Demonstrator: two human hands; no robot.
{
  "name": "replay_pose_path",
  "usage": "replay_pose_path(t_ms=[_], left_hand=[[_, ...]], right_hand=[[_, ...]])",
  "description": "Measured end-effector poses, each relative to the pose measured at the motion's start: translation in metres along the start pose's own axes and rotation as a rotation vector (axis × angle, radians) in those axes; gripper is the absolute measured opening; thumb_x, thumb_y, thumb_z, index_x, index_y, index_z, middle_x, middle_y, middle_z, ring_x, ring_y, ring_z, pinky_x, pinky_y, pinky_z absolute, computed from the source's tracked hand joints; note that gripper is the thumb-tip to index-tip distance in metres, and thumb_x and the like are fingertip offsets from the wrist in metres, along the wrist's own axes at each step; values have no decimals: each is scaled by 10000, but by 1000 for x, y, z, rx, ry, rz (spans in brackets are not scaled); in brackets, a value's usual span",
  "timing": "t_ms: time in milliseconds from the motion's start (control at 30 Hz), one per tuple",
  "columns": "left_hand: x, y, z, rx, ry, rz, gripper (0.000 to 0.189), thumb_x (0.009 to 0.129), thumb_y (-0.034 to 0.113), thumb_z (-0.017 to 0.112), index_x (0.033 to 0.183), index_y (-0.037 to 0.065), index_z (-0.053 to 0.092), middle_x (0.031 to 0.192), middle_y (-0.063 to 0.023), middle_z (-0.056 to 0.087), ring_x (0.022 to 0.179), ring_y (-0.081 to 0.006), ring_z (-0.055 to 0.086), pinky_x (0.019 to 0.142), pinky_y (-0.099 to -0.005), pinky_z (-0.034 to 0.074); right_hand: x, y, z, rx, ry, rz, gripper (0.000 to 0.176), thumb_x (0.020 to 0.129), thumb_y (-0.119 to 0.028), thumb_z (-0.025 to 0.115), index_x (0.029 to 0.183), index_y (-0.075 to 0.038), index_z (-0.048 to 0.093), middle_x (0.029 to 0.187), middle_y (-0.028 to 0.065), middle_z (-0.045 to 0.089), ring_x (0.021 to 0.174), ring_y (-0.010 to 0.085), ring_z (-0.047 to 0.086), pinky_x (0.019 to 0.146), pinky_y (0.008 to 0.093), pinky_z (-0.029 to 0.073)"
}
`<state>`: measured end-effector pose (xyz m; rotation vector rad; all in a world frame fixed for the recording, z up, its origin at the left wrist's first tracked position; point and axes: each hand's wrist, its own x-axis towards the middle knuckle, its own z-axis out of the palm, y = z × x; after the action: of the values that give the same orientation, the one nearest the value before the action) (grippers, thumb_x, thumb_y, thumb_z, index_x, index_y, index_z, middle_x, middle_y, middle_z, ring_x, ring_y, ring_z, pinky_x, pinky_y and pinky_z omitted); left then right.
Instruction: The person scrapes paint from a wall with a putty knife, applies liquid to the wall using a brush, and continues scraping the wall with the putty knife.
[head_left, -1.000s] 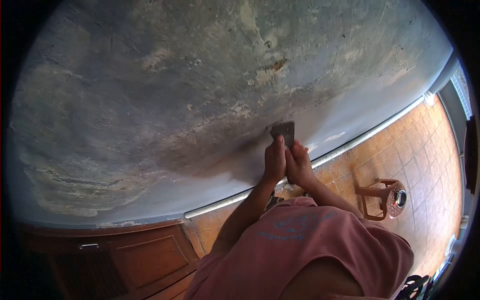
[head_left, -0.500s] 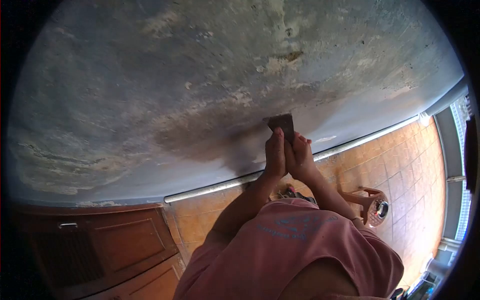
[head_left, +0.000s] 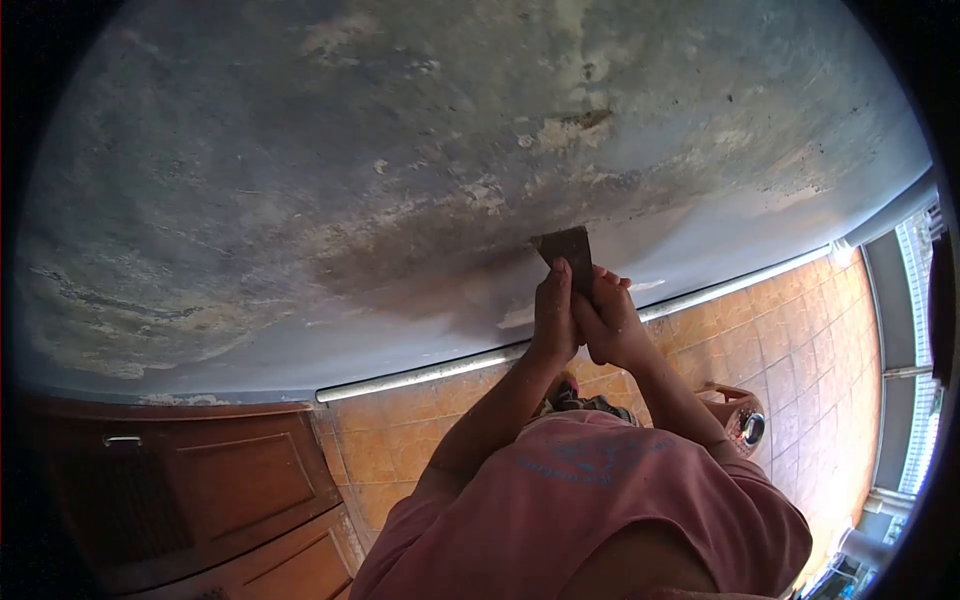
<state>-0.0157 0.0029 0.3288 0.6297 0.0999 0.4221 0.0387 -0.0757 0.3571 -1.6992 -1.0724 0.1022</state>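
Note:
Both my hands are closed together around a scraper with a broad dark blade, its handle hidden in my grip. My left hand has its thumb laid up along the base of the blade. My right hand wraps the handle from the other side, fingertips curled beside the blade. The blade's far edge is right at the patchy grey wall, at the border between a brownish damp stain and a paler strip below it.
A white pipe runs along the foot of the wall above orange floor tiles. Brown wooden door panels stand at lower left. A brown plastic stool with a round dark object on it is beside my right arm.
The view has shifted slightly, and the stool now shows partly behind my right arm. Both hands keep their hold on the scraper, its blade staying close to the same stretch of wall.

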Motion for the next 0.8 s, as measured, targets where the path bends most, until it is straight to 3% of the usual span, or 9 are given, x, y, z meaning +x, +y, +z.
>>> replay_pose_path(t_ms=[100,200,300,333,400,467,567,700,800], left_hand=[[-3,14,-4,61,-39,-45,535,962,505,360,982,14,573,978,-147,611,962,-346,612,923,-478,453],[3,11,-23,-2,30,-177,521,951,506,394,1022,19,565,972,-138,615,912,-309,610,859,-435,457],[30,-30,-78,-305,294,-465,512,928,504,458,1046,21,579,898,-119,644,747,-204,603,665,-327,465],[28,-36,-82,-339,320,-481,511,932,504,449,1047,22,574,908,-121,639,774,-221,605,690,-342,468],[13,-24,-60,-218,240,-294,510,938,505,431,1048,24,563,927,-125,630,829,-255,609,741,-371,475],[-8,1,-14,-88,162,-64,510,945,505,413,1049,26,552,947,-128,621,883,-289,612,792,-401,481],[-4,-1,20,-16,165,67,509,955,506,386,1051,28,535,976,-134,608,965,-339,618,868,-445,491],[9,-32,35,-5,255,131,485,952,504,399,1051,45,523,917,-125,617,897,-319,631,756,-408,527],[20,-46,42,-123,354,252,477,954,499,399,1028,46,527,874,-124,620,843,-301,634,702,-393,529]], right_hand=[[8,-14,-7,287,-252,286,128,872,-51,436,872,16,545,702,100,576,543,182,557,487,294,422],[7,-12,-9,362,-365,564,136,848,-105,484,872,8,555,721,144,574,626,259,589,556,345,438],[-4,9,5,69,-260,-128,140,878,-97,460,886,5,555,717,111,555,623,211,573,552,332,431],[-4,7,4,166,-289,22,142,881,-87,453,896,8,558,716,110,553,616,225,568,552,339,429],[2,-6,1,351,-339,315,151,886,-66,438,917,12,564,712,109,550,603,253,557,552,353,426],[1,-8,-6,325,-333,272,193,884,-73,465,1007,35,568,865,156,549,686,211,561,556,315,425],[8,15,-19,158,-391,12,248,861,-93,514,1045,67,561,976,196,533,776,219,549,592,319,432],[10,39,-46,-301,-303,-535,317,798,-106,549,1043,96,547,998,251,500,791,299,517,618,364,435],[18,44,-52,-477,-420,-582,361,757,-87,540,1052,120,526,968,287,482,773,351,481,634,399,423]])
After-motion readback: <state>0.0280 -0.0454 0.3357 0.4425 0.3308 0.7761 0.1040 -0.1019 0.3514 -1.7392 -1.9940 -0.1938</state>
